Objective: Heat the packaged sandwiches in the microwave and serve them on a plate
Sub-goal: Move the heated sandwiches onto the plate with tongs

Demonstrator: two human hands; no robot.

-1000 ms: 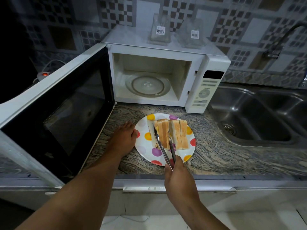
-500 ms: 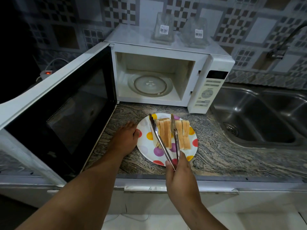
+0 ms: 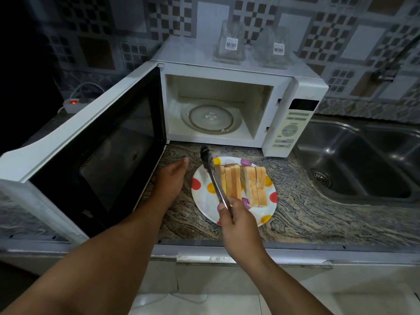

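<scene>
Your right hand (image 3: pixel 241 226) holds slim metal tongs (image 3: pixel 214 178), their arms closed together above the left side of the round white plate with coloured dots (image 3: pixel 204 201). The toasted sandwich halves (image 3: pixel 243 185) stand on this plate, on the marbled stone table (image 3: pixel 306 214) before the open white microwave (image 3: pixel 227 105). Your left hand (image 3: pixel 170 178) is relaxed beside the plate, holding nothing.
</scene>
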